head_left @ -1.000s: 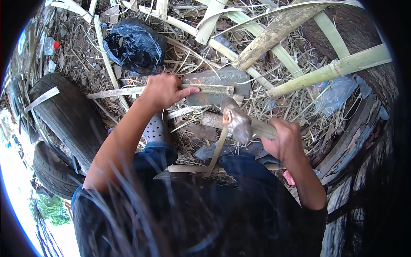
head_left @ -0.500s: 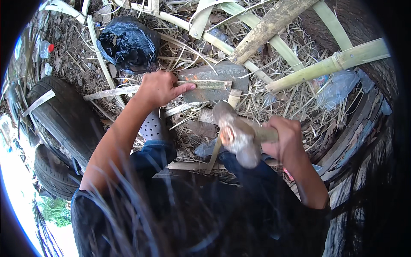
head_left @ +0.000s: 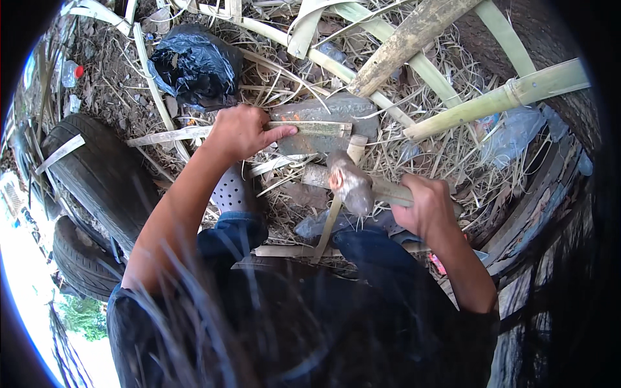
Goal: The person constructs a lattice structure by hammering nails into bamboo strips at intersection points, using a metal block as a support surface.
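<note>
My left hand is closed round a narrow bamboo strip, its thumb stretched along the top. The strip's right end lies across a flat grey stone block with orange marks, and its left part sticks out past my fist. In my right hand is the wooden handle of a mallet, fingers wrapped round it. The mallet's worn grey-brown head hangs nearer to me than the stone, apart from the strip.
A black plastic bag sits at the far left, beyond old tyres. Thick bamboo poles slant in at the far right above scattered shavings. My spotted sock shows near the stone. A tree trunk stands at the right edge.
The mallet head has moved slightly left and away from me, looks smaller, and is less blurred. My right hand shifted little; my left hand and the strip stayed put.
</note>
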`<state>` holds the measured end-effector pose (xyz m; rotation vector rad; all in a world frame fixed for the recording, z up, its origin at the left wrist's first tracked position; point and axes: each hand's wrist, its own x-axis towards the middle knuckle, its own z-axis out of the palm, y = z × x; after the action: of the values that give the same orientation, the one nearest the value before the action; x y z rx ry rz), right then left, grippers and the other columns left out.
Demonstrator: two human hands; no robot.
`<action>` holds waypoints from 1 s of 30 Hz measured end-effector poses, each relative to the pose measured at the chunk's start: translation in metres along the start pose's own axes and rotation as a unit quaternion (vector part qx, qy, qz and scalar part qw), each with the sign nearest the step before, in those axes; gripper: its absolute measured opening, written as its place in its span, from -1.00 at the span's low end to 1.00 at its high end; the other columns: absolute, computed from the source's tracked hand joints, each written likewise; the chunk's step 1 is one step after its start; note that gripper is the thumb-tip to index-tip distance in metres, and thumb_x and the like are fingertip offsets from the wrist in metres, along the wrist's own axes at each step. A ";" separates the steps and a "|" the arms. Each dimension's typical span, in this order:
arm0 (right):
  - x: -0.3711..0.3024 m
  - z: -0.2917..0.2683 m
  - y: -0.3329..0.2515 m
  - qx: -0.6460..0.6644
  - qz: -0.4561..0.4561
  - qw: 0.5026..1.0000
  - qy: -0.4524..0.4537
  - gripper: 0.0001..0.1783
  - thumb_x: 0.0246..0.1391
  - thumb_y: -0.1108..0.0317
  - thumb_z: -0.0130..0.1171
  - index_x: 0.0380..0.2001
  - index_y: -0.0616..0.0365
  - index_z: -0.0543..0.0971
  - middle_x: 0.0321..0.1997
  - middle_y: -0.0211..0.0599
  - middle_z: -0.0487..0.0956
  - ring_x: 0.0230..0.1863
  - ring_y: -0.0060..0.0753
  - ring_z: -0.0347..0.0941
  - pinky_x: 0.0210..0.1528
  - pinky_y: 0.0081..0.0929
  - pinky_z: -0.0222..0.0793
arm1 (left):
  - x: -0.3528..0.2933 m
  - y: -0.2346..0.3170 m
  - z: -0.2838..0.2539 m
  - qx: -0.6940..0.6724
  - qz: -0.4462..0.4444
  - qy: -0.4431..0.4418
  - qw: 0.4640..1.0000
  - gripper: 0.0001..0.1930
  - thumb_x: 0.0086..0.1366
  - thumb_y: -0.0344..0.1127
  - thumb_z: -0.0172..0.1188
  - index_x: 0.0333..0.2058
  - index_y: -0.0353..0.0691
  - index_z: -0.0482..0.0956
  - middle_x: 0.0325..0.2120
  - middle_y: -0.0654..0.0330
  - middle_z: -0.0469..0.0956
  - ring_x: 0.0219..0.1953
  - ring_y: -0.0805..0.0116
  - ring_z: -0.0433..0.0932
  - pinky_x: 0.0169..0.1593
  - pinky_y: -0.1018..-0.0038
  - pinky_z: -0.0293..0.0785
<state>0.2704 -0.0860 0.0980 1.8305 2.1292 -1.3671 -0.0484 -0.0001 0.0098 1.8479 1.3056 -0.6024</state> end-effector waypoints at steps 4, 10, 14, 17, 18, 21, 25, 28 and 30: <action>-0.012 -0.008 -0.017 0.037 -0.059 0.997 -0.035 -0.82 -0.32 0.41 0.29 -0.58 0.20 0.50 -0.60 -0.12 0.54 -0.53 -0.03 0.52 -0.46 -0.22 0.43 | 0.002 -0.001 0.003 -0.017 -0.001 0.005 1.000 -0.22 0.12 0.45 0.06 -0.63 -0.33 0.57 -0.69 -0.10 0.52 -0.47 -0.13 0.58 -0.30 0.10 0.50; -0.004 -0.012 0.012 0.089 -0.065 0.994 0.026 -0.85 -0.34 0.49 0.25 -0.58 0.21 0.48 -0.63 -0.11 0.49 -0.56 0.00 0.50 -0.50 -0.24 0.39 | -0.001 -0.004 0.007 -0.020 0.013 0.020 1.000 -0.27 0.13 0.42 0.08 -0.65 -0.29 0.57 -0.70 -0.05 0.52 -0.50 -0.12 0.58 -0.32 0.11 0.49; 0.003 0.005 0.053 0.085 -0.080 0.990 0.075 -0.89 -0.32 0.53 0.19 -0.60 0.22 0.47 -0.64 -0.09 0.46 -0.58 0.05 0.47 -0.53 -0.24 0.38 | 0.002 -0.003 0.005 -0.020 0.016 0.024 0.999 -0.27 0.13 0.42 0.08 -0.66 -0.29 0.55 -0.71 -0.04 0.51 -0.51 -0.11 0.57 -0.34 0.10 0.49; 0.007 0.010 0.057 0.098 -0.070 0.990 0.070 -0.89 -0.31 0.51 0.20 -0.60 0.23 0.48 -0.63 -0.08 0.47 -0.57 0.06 0.47 -0.52 -0.25 0.38 | 0.002 -0.007 0.007 -0.013 0.024 0.029 0.999 -0.26 0.13 0.42 0.08 -0.67 -0.29 0.54 -0.73 -0.02 0.50 -0.53 -0.10 0.57 -0.36 0.10 0.48; 0.008 0.012 0.057 0.099 -0.070 0.990 0.070 -0.89 -0.31 0.51 0.20 -0.60 0.23 0.48 -0.63 -0.08 0.47 -0.57 0.06 0.47 -0.52 -0.25 0.38 | 0.003 -0.008 0.008 -0.011 0.038 0.034 0.999 -0.25 0.14 0.44 0.05 -0.68 -0.28 0.55 -0.72 -0.02 0.50 -0.54 -0.08 0.57 -0.38 0.13 0.50; 0.004 0.016 0.059 0.101 -0.057 0.992 0.049 -0.87 -0.30 0.48 0.21 -0.55 0.25 0.51 -0.61 -0.06 0.49 -0.54 0.05 0.50 -0.50 -0.26 0.39 | -0.004 -0.012 0.012 -0.002 0.069 0.050 0.996 -0.26 0.16 0.42 0.04 -0.69 -0.26 0.56 -0.74 0.00 0.49 -0.58 -0.05 0.55 -0.42 0.17 0.51; -0.019 -0.007 0.054 0.159 -0.035 0.986 0.034 -0.86 -0.22 0.46 0.22 -0.50 0.29 0.55 -0.58 -0.04 0.52 -0.51 0.02 0.54 -0.48 -0.29 0.39 | -0.027 -0.015 -0.003 -0.052 0.159 0.099 0.981 -0.45 0.19 0.20 0.18 -0.61 -0.24 0.57 -0.76 0.01 0.44 -0.63 -0.05 0.50 -0.50 0.18 0.42; -0.044 -0.030 0.050 0.168 -0.029 0.980 0.107 -0.93 -0.16 0.50 0.20 -0.53 0.27 0.55 -0.65 -0.08 0.49 -0.59 -0.08 0.52 -0.52 -0.36 0.34 | -0.050 0.000 -0.023 -0.051 0.163 0.093 0.981 -0.54 0.18 0.12 0.23 -0.56 -0.21 0.61 -0.76 0.03 0.44 -0.64 -0.02 0.50 -0.51 0.21 0.41; -0.059 -0.039 0.054 0.165 -0.020 0.979 0.118 -0.94 -0.15 0.50 0.20 -0.55 0.26 0.55 -0.65 -0.10 0.49 -0.61 -0.13 0.52 -0.52 -0.37 0.34 | -0.054 0.008 -0.023 -0.045 0.171 0.086 0.980 -0.53 0.19 0.15 0.21 -0.55 -0.20 0.61 -0.76 0.03 0.44 -0.65 -0.03 0.50 -0.51 0.21 0.42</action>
<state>0.3521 -0.1124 0.1212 2.1801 2.1613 -1.6776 -0.0621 -0.0132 0.0662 2.0229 1.0658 -0.2012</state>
